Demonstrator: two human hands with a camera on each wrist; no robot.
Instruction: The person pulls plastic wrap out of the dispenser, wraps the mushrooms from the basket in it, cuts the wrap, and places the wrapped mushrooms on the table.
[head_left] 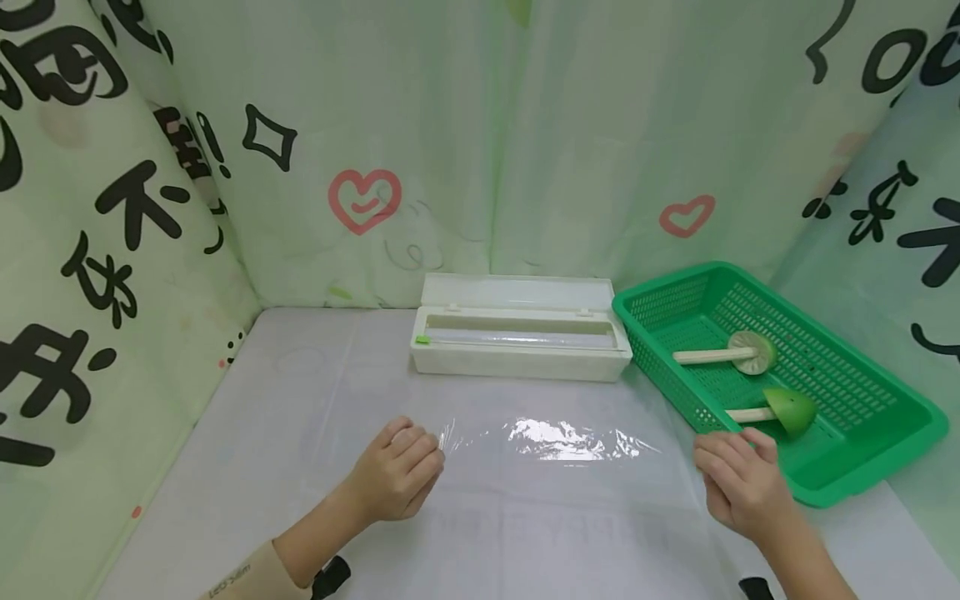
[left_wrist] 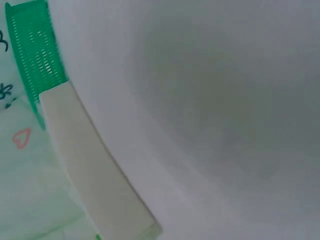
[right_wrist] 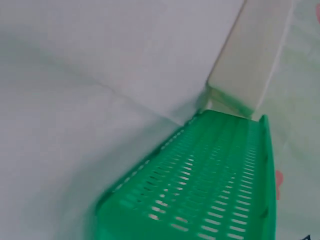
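Observation:
A thin clear sheet of plastic wrap stretches low over the white table, showing mainly by its glare and creases. At its left end my left hand pinches it, fingers curled in. My right hand grips the other end with curled fingers, close by the green basket's near side; the sheet hardly shows there. Behind the sheet stands a white plastic wrap dispenser with its lid up and a roll inside. Neither wrist view shows fingers; the dispenser appears in the left one.
Right of the dispenser, a green mesh basket sits at an angle, holding two green-capped mushrooms with pale stems. The basket fills the lower right wrist view. Printed pale green curtains enclose the white table at the back and sides.

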